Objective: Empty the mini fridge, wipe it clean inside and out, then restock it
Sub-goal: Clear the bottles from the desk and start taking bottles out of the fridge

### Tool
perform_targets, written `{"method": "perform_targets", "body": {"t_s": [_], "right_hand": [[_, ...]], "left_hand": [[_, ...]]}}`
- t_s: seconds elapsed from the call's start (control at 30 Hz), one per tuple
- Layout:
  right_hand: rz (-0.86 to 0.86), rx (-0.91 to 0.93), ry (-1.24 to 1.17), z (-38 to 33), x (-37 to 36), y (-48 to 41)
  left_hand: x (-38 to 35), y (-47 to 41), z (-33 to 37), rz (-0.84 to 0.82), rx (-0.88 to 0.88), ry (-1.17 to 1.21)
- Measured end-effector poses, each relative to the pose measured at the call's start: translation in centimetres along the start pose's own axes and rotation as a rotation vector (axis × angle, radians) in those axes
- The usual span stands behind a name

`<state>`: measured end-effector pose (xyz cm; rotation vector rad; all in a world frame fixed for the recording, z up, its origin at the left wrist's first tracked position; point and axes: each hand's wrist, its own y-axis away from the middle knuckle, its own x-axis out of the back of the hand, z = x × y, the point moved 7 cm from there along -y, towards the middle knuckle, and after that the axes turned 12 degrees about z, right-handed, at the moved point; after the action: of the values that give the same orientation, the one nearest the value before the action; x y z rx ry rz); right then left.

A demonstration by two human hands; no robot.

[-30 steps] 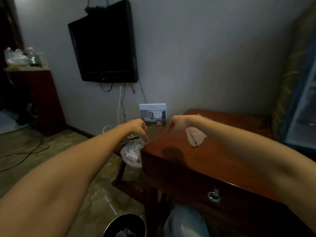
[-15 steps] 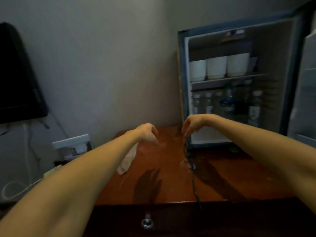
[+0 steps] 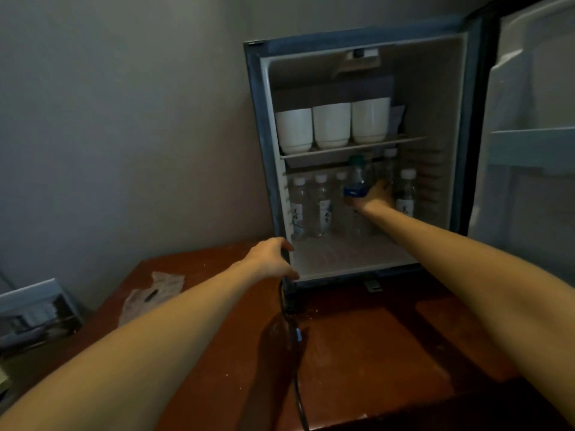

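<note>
Inside the mini fridge (image 3: 258,119), on its lower level, the right hand (image 3: 378,197) has its fingers wrapped round the blue-labelled bottle (image 3: 356,181). Half a second ago that hand hung empty over the desk (image 3: 373,353) in front of the open door (image 3: 535,150).

The left hand (image 3: 269,259) has moved too, from above the desk to the fridge's lower left corner. Its fingers are bent against the frame there, but I cannot tell whether they grip it.

Three white cups (image 3: 331,126) stand on the upper shelf, and the other bottles (image 3: 322,206) stand in rows beside the held one. I judge the emptying is only starting, with wiping and restocking still ahead.
</note>
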<state>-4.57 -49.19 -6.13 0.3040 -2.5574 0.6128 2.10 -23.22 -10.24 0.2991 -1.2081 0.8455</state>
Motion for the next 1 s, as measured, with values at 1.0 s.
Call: {"method": "perform_targets", "body": {"t_s": [1.0], "right_hand": [[-0.461,-0.469,-0.975,1.5,-2.7,10.7]], "left_hand": [[0.3,3.4,5.4,0.408,-0.272,-0.134]]}}
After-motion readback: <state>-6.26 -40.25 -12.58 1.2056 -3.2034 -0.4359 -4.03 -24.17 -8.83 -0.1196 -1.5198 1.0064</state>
